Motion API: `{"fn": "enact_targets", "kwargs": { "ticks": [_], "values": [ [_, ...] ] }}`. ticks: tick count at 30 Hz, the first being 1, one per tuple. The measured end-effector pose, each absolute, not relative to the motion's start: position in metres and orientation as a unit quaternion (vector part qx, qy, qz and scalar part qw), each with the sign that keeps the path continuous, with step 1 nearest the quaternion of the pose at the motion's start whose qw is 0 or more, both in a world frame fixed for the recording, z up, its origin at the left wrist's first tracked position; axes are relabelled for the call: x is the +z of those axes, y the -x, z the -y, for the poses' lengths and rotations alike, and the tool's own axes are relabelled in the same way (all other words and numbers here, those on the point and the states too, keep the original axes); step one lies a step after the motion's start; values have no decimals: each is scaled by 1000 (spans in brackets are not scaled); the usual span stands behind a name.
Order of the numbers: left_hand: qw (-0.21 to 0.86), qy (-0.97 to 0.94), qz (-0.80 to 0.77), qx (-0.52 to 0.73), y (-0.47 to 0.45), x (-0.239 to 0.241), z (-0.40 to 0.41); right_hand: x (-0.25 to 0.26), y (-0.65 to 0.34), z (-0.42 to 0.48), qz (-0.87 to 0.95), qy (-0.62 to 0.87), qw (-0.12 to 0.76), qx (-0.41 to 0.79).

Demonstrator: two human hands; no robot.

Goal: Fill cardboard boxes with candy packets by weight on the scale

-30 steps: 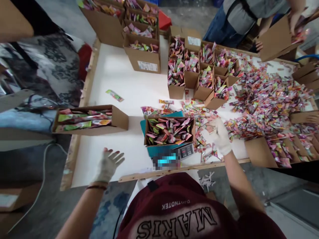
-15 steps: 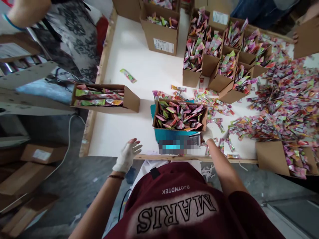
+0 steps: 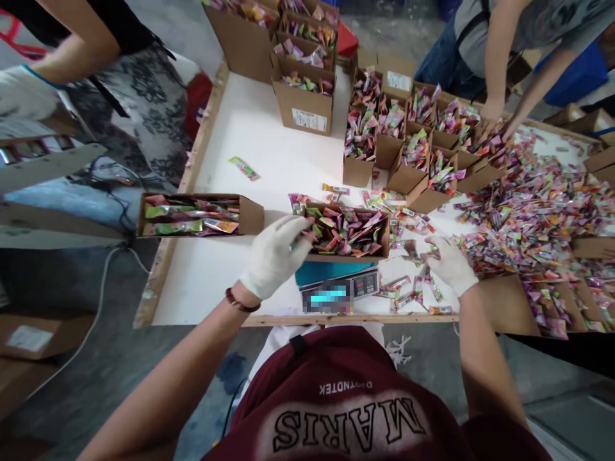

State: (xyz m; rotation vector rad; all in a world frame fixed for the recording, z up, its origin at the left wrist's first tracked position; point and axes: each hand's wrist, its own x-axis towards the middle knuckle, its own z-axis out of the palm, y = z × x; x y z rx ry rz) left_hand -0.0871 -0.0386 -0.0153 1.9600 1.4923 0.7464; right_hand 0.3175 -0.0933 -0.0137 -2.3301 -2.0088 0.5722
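A cardboard box (image 3: 346,257) full of small wrapped candy sticks (image 3: 348,230) rests on a digital scale (image 3: 365,283) with a teal platform. My left hand (image 3: 276,255), in a white fingerless glove, is at the box's left end, thumb and fingers curved apart, fingertips at its edge. Whether they pinch a stick is hard to see. My right hand (image 3: 450,264), gloved alike, is over loose candy sticks (image 3: 418,285) right of the scale, fingers spread and slightly blurred.
A filled box (image 3: 252,216) lies at the table's left edge, with a single stick (image 3: 244,168) behind it. Filled boxes (image 3: 358,169) stand at the back. A large candy heap (image 3: 542,198) covers the right side. Co-workers' arms (image 3: 497,64) reach in at the far side.
My left hand has moved up and right to the box on the scale. My right hand has left the box's right corner for the loose sticks. The view has shifted; a co-worker's hands reached the heap.
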Motion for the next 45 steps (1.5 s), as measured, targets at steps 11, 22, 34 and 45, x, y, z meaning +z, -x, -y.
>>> {"fn": "enact_targets", "kwargs": {
  "ticks": [11,22,34,45],
  "values": [
    [210,-826,-522,-11,2,-11,-1,1,-147,11,807,556,-170,104],
    [277,-864,-341,247,13,71,-9,59,-215,61,824,555,103,39],
    [382,-747,-386,383,41,49,2,79,-302,114,708,681,173,-69],
    [416,-498,-668,364,165,-37,72,22,-152,43,781,601,25,167]
  ]
}}
